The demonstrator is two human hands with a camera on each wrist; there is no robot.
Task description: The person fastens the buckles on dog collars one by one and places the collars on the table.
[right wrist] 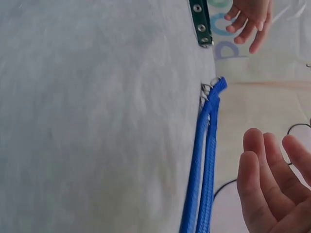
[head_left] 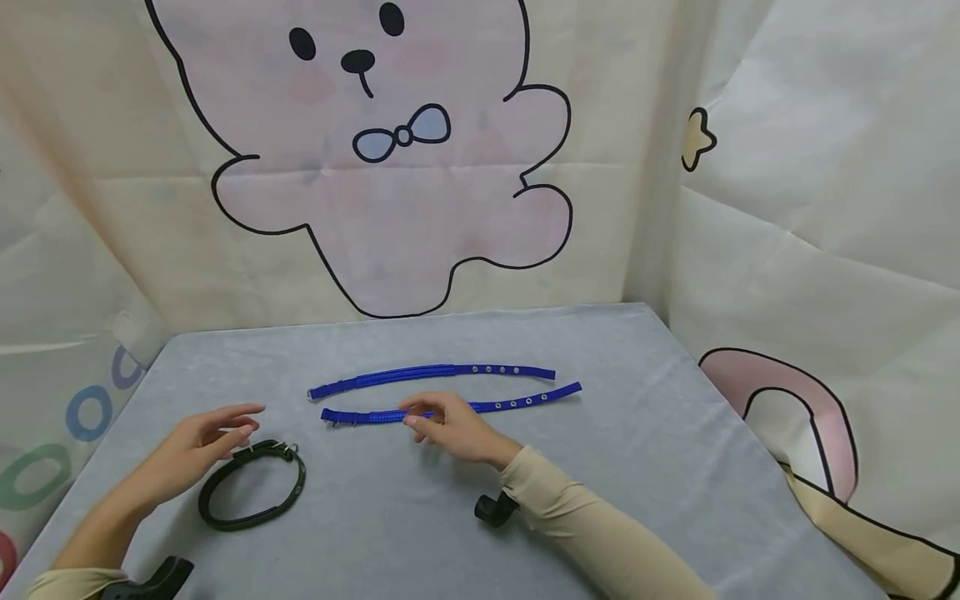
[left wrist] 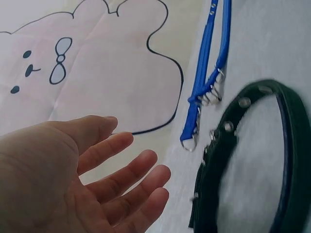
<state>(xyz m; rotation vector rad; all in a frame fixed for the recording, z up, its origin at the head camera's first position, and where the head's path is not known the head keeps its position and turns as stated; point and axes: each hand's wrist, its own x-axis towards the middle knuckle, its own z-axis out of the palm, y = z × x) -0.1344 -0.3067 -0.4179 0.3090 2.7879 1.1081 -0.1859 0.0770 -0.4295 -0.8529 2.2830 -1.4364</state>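
A dark green collar (head_left: 240, 524), buckled into a loop, stands on the table at the left. My left hand (head_left: 191, 454) hovers beside its far-left part, fingers loosely bent and holding nothing. In the left wrist view, the green collar (left wrist: 297, 145) shows metal eyelets, apart from the fingers. Two blue collars lie stretched out in the middle: a farther one (head_left: 420, 374) and a nearer one (head_left: 528, 402), with eyelets toward their right ends and metal rings at the left. My right hand (head_left: 461, 429) overlaps the nearer one's middle; in the right wrist view its relaxed fingers (right wrist: 250, 179) hold nothing.
A grey cloth covers the table (head_left: 637, 500). Behind it hangs a pale curtain (head_left: 600, 150) with a printed bear, and another printed sheet (head_left: 825, 208) hangs along the right. Black wrist cameras (head_left: 495, 510) sit under both wrists.
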